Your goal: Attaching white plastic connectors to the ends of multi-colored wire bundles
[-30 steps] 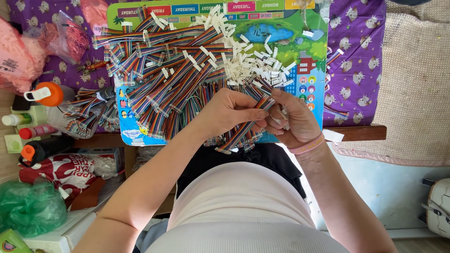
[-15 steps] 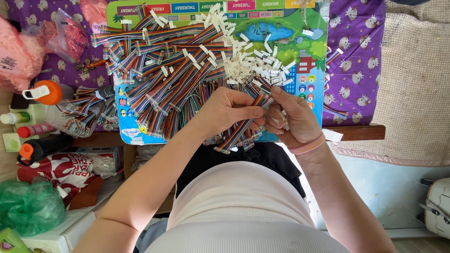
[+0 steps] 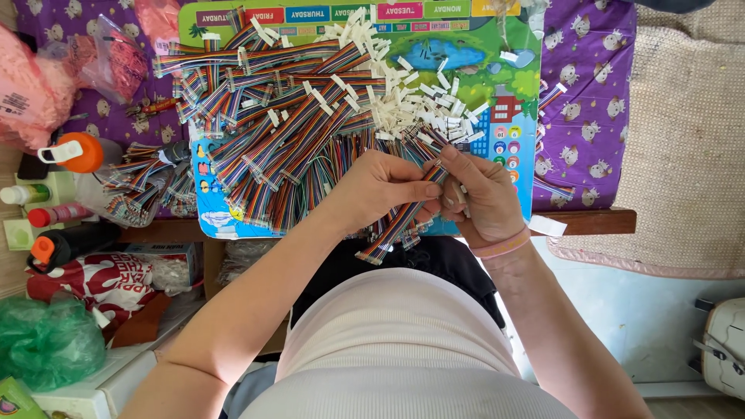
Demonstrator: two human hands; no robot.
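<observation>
Both hands, left hand [image 3: 384, 188] and right hand [image 3: 483, 195], still pinch the ribbon cable [image 3: 400, 225] (grip seemingly unchanged).

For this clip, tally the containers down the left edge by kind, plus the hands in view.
Orange-capped white bottle: 1
Green-capped tube: 1
Red-capped tube: 1
Black bottle with orange cap: 1
Green plastic bag: 1
Hands: 2, the left hand and right hand, both closed on a rainbow ribbon cable
Total: 7
</observation>
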